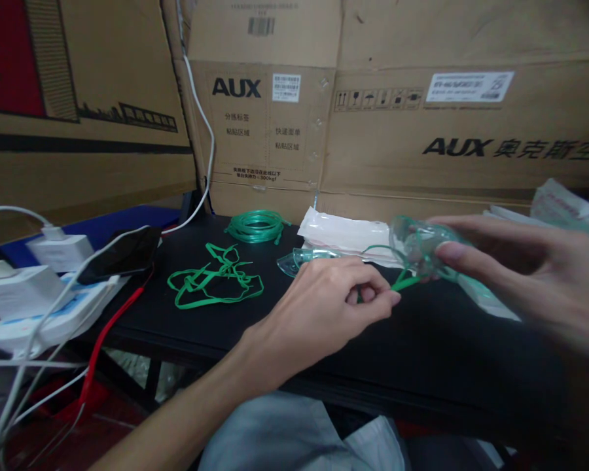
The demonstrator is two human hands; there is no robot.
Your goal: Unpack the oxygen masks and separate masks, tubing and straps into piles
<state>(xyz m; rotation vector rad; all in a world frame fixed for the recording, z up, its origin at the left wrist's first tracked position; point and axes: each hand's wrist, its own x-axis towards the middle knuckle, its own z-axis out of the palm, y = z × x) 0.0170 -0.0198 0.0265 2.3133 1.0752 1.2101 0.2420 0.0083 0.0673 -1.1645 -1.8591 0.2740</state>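
Your left hand [334, 294] is nearly closed, the fingers curled and the thumb pinching a green elastic strap [406, 282] at the fingertips. The pinch probably gives you fine control over a thin, limp band that a wider grip would lose. Your right hand [510, 268] is partly closed around a clear green-tinted face mask [417, 239], thumb on the near side. It is blurred, and its other fingers are largely hidden behind, so you can't tell exactly how they wrap. The mask is up off the black table [397, 366], in front of the white packets [343, 229], and the strap runs from your left fingertips toward it; whether it is threaded through the mask can't be made out. Holding the two close together likely keeps the strap and the mask edge within reach of both thumbs.

A second clear mask [287, 263] lies just beyond your left hand, partly covered by it. To its left, a loose tangle of green straps [220, 281] sits on the tabletop, perhaps left there so single bands are easy to pick out. The green tubing [255, 226] is coiled behind them, which seems to keep its length from spreading. At the far left, the power strip [44, 320] and its chargers stand at the table's edge, well apart from your hands.
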